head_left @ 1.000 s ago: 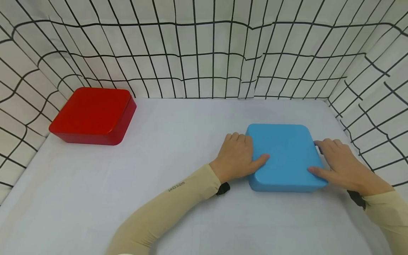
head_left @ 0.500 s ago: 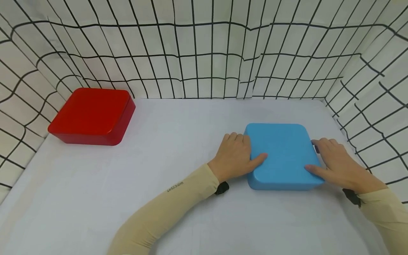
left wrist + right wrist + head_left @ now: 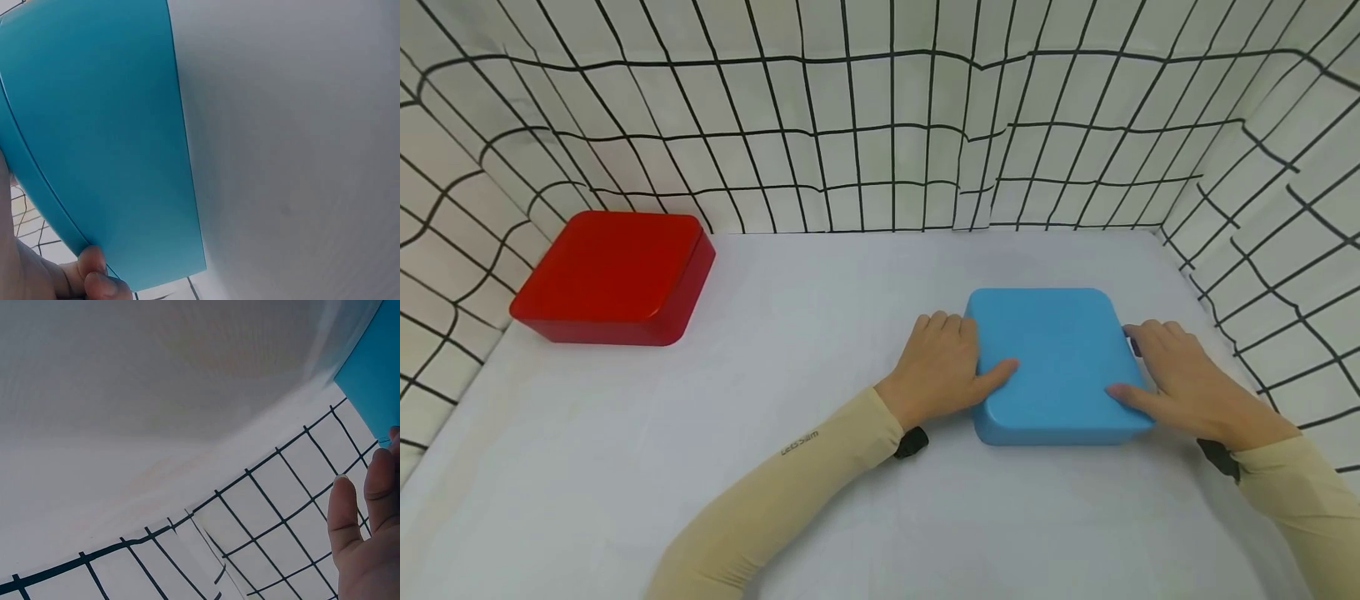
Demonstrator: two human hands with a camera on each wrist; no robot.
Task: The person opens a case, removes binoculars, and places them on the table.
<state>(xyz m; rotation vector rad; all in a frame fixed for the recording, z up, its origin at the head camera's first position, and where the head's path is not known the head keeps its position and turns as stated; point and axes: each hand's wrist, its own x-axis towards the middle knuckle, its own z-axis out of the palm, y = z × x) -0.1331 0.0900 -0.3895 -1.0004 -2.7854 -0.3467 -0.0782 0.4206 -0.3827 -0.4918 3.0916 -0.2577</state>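
Note:
A light-blue box [image 3: 1052, 358] with rounded corners lies flat on the white surface, right of centre in the head view. At its left side, my left hand [image 3: 942, 367] grips the edge, thumb over the top. The left wrist view has those fingertips [image 3: 100, 284] curled against a thin seam below the blue box's [image 3: 119, 137] top edge. My right hand [image 3: 1187, 379] holds the opposite side, its thumb also on top. In the right wrist view, some right-hand fingers [image 3: 379, 487] reach the blue box's [image 3: 375, 375] side; the rest is out of frame.
A red box [image 3: 610, 267] of similar shape stands at the far left, close to the wall. White walls with a black grid pattern [image 3: 857, 142] enclose the back and both sides of the white surface [image 3: 820, 300]. The right hand is near the right wall.
The head view has shifted slightly, so the blue box and both hands appear a little further left. Both hands keep the same hold on the box.

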